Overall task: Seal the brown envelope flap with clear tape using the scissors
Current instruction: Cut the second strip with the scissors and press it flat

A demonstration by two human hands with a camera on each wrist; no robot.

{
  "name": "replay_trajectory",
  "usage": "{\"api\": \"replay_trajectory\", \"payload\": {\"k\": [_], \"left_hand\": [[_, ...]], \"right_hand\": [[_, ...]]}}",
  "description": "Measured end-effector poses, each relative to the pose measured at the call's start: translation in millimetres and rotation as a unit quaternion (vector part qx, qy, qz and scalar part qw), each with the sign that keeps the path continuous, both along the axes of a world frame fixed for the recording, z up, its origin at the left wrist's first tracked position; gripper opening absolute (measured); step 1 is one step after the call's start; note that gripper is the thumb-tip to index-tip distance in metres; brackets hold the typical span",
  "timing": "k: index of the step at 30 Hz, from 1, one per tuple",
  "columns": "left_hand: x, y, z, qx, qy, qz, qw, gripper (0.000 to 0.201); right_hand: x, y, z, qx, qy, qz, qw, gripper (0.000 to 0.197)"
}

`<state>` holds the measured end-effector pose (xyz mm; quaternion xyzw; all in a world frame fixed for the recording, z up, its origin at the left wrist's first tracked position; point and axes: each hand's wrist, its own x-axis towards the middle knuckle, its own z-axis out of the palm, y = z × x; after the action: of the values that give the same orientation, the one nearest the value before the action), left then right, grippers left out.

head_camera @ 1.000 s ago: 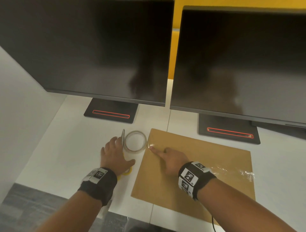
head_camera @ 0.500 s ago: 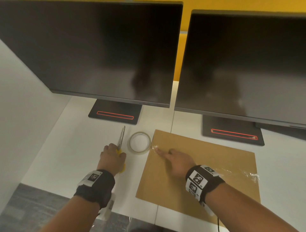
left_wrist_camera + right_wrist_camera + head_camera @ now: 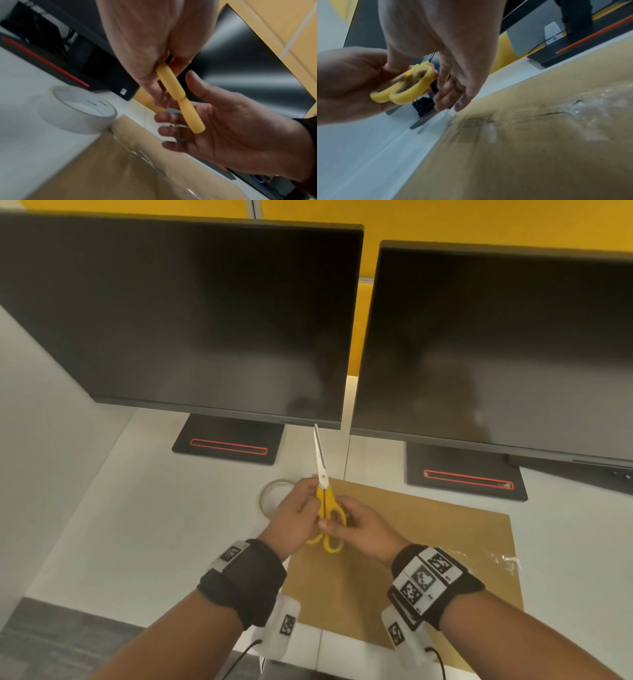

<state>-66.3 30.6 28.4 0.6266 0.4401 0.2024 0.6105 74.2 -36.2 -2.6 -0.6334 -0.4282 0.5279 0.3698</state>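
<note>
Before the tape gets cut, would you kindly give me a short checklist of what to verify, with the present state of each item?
1. Scissors in hand: ok; the left hand grips the yellow handles, blades pointing away.
2. Right hand has taken the scissors: not ok; its fingers only reach to the handles, none through a loop.
3. Blades open for a cut: not ok; they look closed.
4. Tape roll beside the envelope's left edge: ok.
5. Tape laid across the envelope: ok; a clear strip runs from the roll over the paper.
6. Strip pressed flat along the flap: cannot tell; wrinkles show at its right end.
</note>
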Motion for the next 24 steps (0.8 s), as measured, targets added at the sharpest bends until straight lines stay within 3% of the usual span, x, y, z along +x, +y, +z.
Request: {"api": "replay_trajectory", "payload": {"k": [3, 5, 7, 10, 13, 15, 17, 20, 22, 24], "left_hand": [[12, -6, 0, 0.002, -0.011, -0.043, 0.999, 0.036], [18, -5, 2, 0.025, -0.009, -0.089, 0.996, 0.031], [17, 4, -2, 0.115, 0.050, -0.115, 0.985, 0.028], [0, 32, -11, 0.276, 0.255, -0.110, 0.920, 0.039], [-21, 47, -24, 0.255, 0.417, -0.184, 0.853, 0.055], [-30, 48, -37, 0.264, 0.467, -0.247, 0.807, 0.060], [-35, 46, -46, 0.296, 0.482, -0.265, 0.781, 0.052], [-38, 44, -52, 0.338, 0.469, -0.259, 0.773, 0.033], [-38, 43, -52, 0.367, 0.455, -0.259, 0.769, 0.029], [-37, 40, -52, 0.391, 0.448, -0.266, 0.759, 0.040]], "right_hand": [[7, -5, 5, 0.018, 0.034, -0.047, 0.998, 0.029], [13, -8, 6, 0.012, -0.004, -0.059, 0.998, 0.025], [18, -11, 6, 0.011, -0.058, -0.045, 0.997, 0.026], [27, -15, 3, 0.021, -0.187, -0.016, 0.982, 0.038], [36, -17, 2, -0.022, -0.272, 0.026, 0.962, 0.052], [38, -20, -3, -0.048, -0.296, 0.054, 0.952, 0.053], [37, -23, -10, -0.087, -0.271, 0.066, 0.956, 0.050], [34, -26, -20, -0.139, -0.193, 0.048, 0.970, 0.051], [31, -24, -26, -0.139, -0.222, 0.056, 0.963, 0.053], [27, -22, -29, -0.129, -0.288, 0.079, 0.946, 0.053]]}}
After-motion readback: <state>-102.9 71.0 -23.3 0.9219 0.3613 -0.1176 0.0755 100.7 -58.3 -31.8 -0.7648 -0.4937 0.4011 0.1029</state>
